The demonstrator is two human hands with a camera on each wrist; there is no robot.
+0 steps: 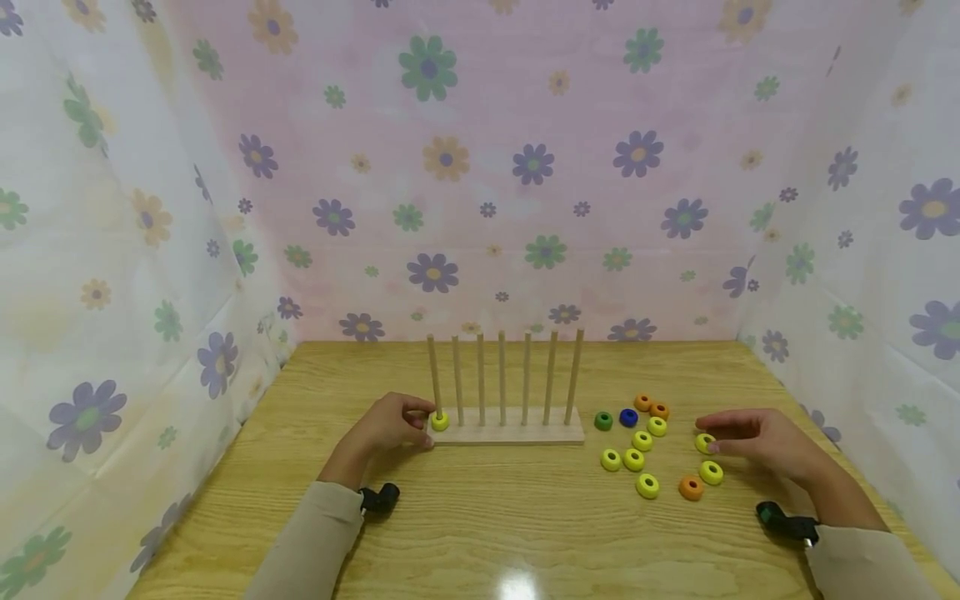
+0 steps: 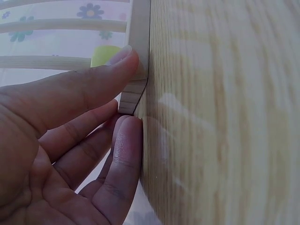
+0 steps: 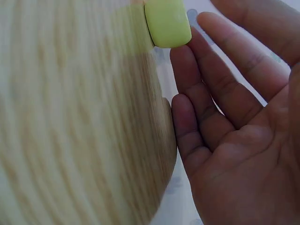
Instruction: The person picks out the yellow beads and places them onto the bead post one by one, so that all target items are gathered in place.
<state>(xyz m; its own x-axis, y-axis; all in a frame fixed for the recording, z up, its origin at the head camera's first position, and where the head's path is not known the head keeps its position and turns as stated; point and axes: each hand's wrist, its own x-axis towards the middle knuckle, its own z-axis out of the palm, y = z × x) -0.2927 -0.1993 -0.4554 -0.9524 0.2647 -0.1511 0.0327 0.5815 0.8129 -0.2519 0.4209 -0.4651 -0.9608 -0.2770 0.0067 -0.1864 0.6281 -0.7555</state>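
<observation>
Left hand (image 1: pixel 392 423) pinching rack (image 1: pixel 506 434) at left end; right hand (image 1: pixel 772 442) loosely spread about yellow ring (image 1: pixel 702 443), flat on worktop (image 1: pixel 517 517). Risk: ring may skid sideways; likely cause, one-sided contact before pinch

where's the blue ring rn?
In the head view, the blue ring lies right of the peg rack, between the green ring and the backmost orange ring.

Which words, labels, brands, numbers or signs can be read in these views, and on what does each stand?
None can be read in any view.
The wooden peg rack, table and rings show no readable lettering; the backdrop carries only printed flowers.
The left wrist camera and right wrist camera are too small to tell whether they bear markings.
</observation>
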